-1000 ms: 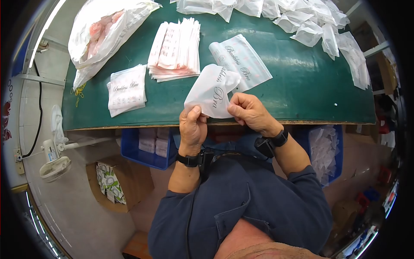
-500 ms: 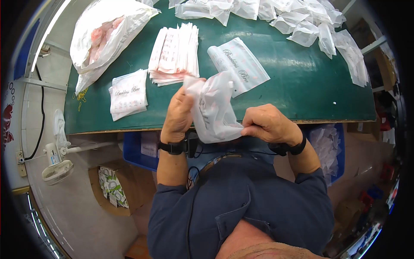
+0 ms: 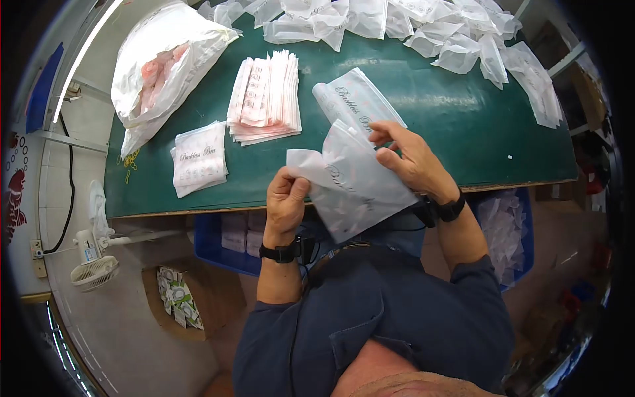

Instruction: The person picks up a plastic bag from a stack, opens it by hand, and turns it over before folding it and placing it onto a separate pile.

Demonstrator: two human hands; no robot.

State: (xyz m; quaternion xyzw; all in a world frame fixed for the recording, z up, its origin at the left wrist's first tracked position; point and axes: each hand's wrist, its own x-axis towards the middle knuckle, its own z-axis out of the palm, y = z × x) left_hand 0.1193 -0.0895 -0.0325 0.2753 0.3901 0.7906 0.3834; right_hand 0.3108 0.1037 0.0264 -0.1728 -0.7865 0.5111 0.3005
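A frosted plastic zip bag [image 3: 360, 195] with dark script printing hangs in front of me, over the table's front edge. My left hand [image 3: 286, 202] pinches its left corner between thumb and fingers. At the bag's upper right side, my right hand [image 3: 418, 164] has its fingers apart, close beside the bag's zip edge and not gripping it. Behind, partly covered by the held bag, a second printed bag [image 3: 357, 96] marked "Backless Bra" lies flat on the green table [image 3: 264, 178].
Left of centre stands a thick stack of printed bags [image 3: 264, 99], with a smaller pile [image 3: 200, 159] nearer me. A white sack [image 3: 165, 59] holds pink items. Many filled-looking bags [image 3: 456, 36] line the far edge. Blue bins [image 3: 228, 255] sit below the table.
The held bag has swung from bunched to spread flatter, its zip edge now up and right. My right hand has let go of the lower corner and risen; my left hand has lowered.
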